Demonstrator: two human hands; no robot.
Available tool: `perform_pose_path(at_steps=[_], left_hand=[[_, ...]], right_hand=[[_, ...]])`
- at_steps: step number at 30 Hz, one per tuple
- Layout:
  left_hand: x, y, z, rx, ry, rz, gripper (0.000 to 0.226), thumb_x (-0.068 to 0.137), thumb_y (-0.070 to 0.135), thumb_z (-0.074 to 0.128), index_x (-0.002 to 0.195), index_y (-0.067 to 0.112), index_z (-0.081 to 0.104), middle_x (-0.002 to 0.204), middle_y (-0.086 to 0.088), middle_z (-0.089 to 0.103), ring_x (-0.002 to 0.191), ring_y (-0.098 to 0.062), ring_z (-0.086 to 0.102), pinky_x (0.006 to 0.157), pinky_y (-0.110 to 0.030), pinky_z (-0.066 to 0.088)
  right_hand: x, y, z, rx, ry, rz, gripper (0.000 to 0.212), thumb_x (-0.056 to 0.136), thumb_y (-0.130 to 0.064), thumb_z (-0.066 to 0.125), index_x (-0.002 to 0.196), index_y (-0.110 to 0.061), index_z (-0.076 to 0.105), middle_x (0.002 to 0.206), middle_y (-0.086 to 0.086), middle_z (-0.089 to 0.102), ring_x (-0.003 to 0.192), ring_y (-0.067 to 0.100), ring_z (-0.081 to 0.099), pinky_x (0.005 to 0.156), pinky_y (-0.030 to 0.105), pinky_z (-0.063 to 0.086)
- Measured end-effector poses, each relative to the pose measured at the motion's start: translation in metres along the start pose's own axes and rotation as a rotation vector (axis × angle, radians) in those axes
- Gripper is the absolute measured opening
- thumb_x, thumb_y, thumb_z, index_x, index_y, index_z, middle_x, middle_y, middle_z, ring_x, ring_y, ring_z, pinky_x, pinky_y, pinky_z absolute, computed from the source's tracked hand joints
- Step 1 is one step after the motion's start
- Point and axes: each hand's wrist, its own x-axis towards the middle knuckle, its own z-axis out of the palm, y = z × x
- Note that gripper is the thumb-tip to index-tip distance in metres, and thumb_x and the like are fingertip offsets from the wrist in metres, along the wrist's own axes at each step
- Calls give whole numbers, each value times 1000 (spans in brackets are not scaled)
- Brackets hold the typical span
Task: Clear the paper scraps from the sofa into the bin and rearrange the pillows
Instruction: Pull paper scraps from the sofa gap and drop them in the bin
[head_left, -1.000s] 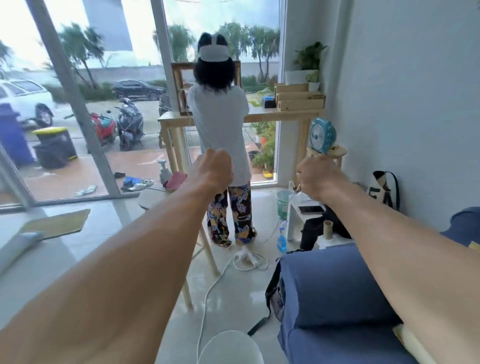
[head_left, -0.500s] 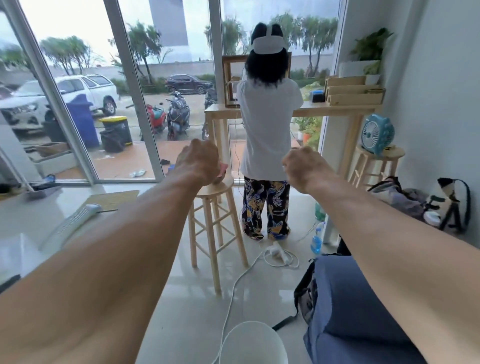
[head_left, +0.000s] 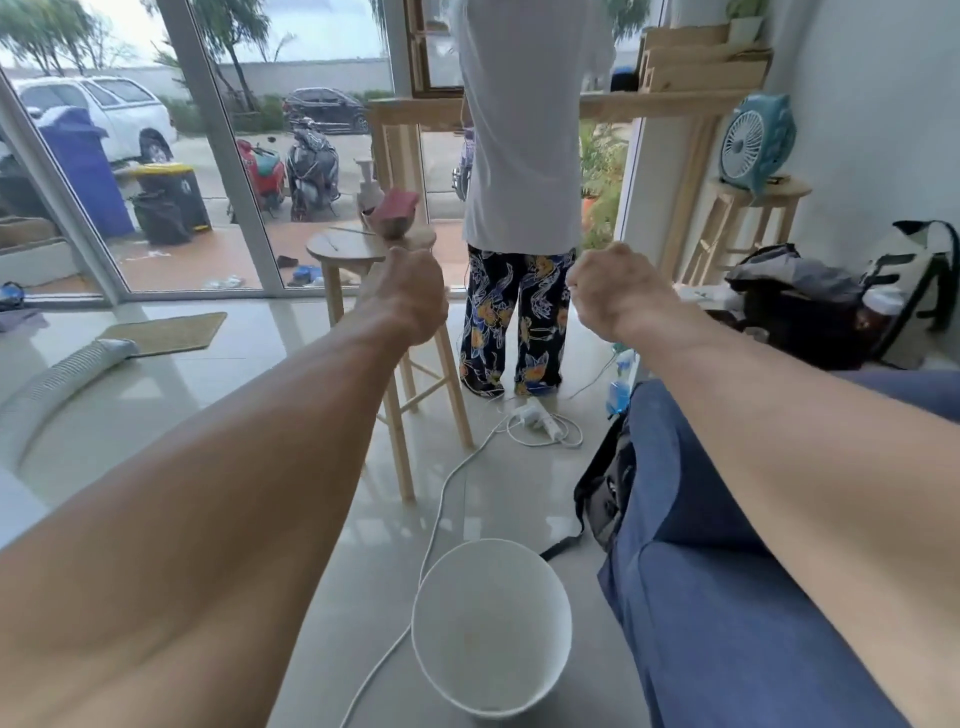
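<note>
Up in front, the left hand (head_left: 410, 296) and right hand (head_left: 610, 291) are both curled into tight fists. The bin (head_left: 493, 597) sits low between the arms.

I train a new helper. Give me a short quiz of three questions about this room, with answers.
1. True or false: the white round plastic bin stands on the floor beside the blue fabric sofa.
2. What sits on the round wooden stool by the right wall? A turquoise fan; B pillow; C kettle.
3. How are the fingers of the left hand and the right hand held?
Key: 1 true; 2 A; 3 curled into fists.
</note>
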Motion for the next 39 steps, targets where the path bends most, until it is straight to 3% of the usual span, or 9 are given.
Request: perform_pose_path(at_steps=[3, 6, 10, 12, 14, 21, 26, 33, 39], left_hand=[[-25, -18, 73, -10, -10, 21, 16, 92, 5, 55, 86, 6, 70, 83, -9, 67, 74, -25, 66, 70, -39, 58], [-48, -33, 132, 0, -7, 32, 18, 93, 4, 53, 86, 5, 70, 86, -9, 67, 72, -23, 66, 68, -37, 59], [-68, -44, 188, 2, -14, 43, 18, 92, 4, 53, 94, 5, 71, 93, -10, 68, 74, -23, 66, 60, -30, 53], [-78, -48, 210, 2, -8, 39, 19, 92, 5, 53, 99, 4, 70, 99, -12, 67, 76, -23, 65, 58, -27, 50], [-86, -50, 223, 12, -12, 31, 21, 92, 3, 50, 99, 4, 70, 98, -11, 67, 76, -22, 64, 56, -26, 48], [-119, -68, 271, 49, -67, 11, 22, 95, 15, 52, 95, 6, 73, 99, -11, 68, 81, -25, 63, 67, -33, 51], [-149, -94, 308, 71, -146, -56, 21, 94, 15, 53, 98, 5, 72, 104, -11, 68, 84, -28, 64, 72, -34, 54], [-188, -127, 353, 103, -229, -196, 19, 91, 15, 54, 96, 11, 72, 100, -12, 65, 86, -34, 63, 78, -41, 56], [-218, -144, 378, 146, -333, -265, 22, 91, 15, 50, 95, 11, 72, 100, -14, 63, 84, -36, 62, 76, -42, 56]], right_hand=[[-22, 5, 74, -8, -12, -4, 37, 88, 10, 41, 58, -11, 41, 73, 9, 48, 71, 30, 55, 62, 33, 43], [-41, 12, 126, -4, -2, -13, 32, 89, 10, 39, 65, -9, 50, 90, 12, 54, 81, 32, 57, 69, 36, 49], [-58, 19, 174, -67, -7, 9, 20, 90, 7, 42, 80, -4, 55, 88, 13, 50, 78, 30, 52, 57, 29, 37], [-66, 23, 199, -65, -7, -5, 25, 90, 7, 42, 101, 1, 63, 102, 19, 59, 89, 35, 59, 66, 33, 46], [-70, 29, 218, -32, -11, -1, 35, 92, 6, 42, 116, -6, 64, 116, 21, 60, 102, 38, 60, 82, 38, 52], [-85, 30, 299, 47, -147, -3, 16, 97, -10, 48, 99, -4, 62, 108, 18, 57, 91, 37, 60, 79, 37, 51], [-105, 15, 371, 67, -275, -32, 25, 95, -25, 54, 97, -2, 63, 98, 17, 64, 87, 31, 64, 82, 37, 54], [-138, -3, 461, 128, -395, -40, 24, 94, -9, 48, 102, -12, 70, 109, 15, 62, 93, 33, 58, 73, 30, 44], [-165, -16, 508, 114, -476, -125, 28, 85, -8, 50, 100, -17, 71, 112, 12, 65, 104, 33, 60, 84, 31, 48]])
